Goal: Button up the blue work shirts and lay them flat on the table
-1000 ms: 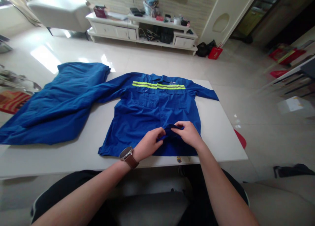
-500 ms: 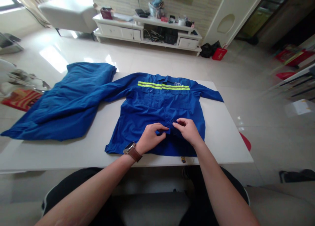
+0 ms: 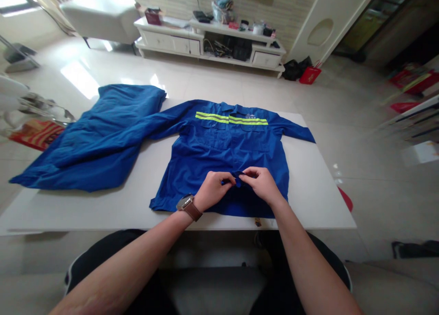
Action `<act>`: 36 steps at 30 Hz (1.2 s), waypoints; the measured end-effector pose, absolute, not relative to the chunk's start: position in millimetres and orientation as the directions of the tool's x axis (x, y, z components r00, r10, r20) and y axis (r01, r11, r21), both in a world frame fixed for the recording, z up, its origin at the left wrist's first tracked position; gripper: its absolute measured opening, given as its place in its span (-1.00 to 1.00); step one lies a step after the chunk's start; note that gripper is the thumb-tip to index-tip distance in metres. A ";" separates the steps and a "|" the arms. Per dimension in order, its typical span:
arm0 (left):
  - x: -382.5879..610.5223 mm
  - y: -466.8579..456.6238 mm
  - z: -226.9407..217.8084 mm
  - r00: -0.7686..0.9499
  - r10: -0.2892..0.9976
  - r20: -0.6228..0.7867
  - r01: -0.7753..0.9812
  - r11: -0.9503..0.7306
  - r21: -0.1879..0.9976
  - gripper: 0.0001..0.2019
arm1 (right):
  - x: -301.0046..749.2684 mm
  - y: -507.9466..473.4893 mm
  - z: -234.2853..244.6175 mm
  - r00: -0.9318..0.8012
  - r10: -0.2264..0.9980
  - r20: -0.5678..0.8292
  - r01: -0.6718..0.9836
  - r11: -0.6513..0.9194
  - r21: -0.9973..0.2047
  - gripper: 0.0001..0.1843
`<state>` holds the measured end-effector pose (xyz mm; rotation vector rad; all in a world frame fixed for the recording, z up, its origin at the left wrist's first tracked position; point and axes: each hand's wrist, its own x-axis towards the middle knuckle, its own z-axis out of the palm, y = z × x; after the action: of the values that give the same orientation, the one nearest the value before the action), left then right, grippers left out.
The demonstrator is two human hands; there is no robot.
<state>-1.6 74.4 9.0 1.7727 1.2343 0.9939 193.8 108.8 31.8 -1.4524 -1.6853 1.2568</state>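
A blue work shirt (image 3: 222, 150) with yellow reflective stripes across the chest lies flat, front up, on a white table (image 3: 130, 200). My left hand (image 3: 213, 189), with a brown-strapped watch on its wrist, and my right hand (image 3: 261, 185) meet at the shirt's front opening near the hem. Both pinch the fabric edges there, fingers closed, fingertips nearly touching. What lies between the fingertips is too small to make out.
A second blue garment (image 3: 96, 136) lies crumpled over the table's left end. Behind the table are a glossy tiled floor, a white TV cabinet (image 3: 209, 43) with clutter and a white sofa (image 3: 99, 15). Red bags sit at the right.
Both hands have moved slightly up the shirt's front opening and pinch closer together. The camera has shifted a little, so the table appears further right.
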 end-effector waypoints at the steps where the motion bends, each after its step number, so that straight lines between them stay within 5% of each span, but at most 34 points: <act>1: -1.2 73.7 8.9 0.243 0.953 0.182 0.375 -0.266 0.888 -0.83 | 194.4 108.9 32.0 -0.247 0.958 -0.145 0.425 -0.027 -0.905 -0.73; 19: 3.0 79.8 5.9 0.293 0.933 0.209 0.382 -0.314 0.869 -0.81 | 199.9 112.9 27.9 -0.270 0.946 -0.177 0.449 -0.039 -0.893 -0.65; 26: 1.6 80.2 1.7 0.312 0.923 0.223 0.401 -0.341 0.850 -0.79 | 200.2 113.7 31.3 -0.241 0.951 -0.195 0.488 -0.055 -0.871 -0.47; 36: 0.6 79.0 6.5 0.323 0.922 0.215 0.449 -0.349 0.823 -0.79 | 202.7 111.0 31.2 -0.334 0.913 -0.234 0.448 -0.065 -0.892 -0.71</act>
<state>0.6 79.0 6.5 1.9348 1.2060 0.9219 202.7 111.0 31.2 -1.4534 -1.7695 1.3826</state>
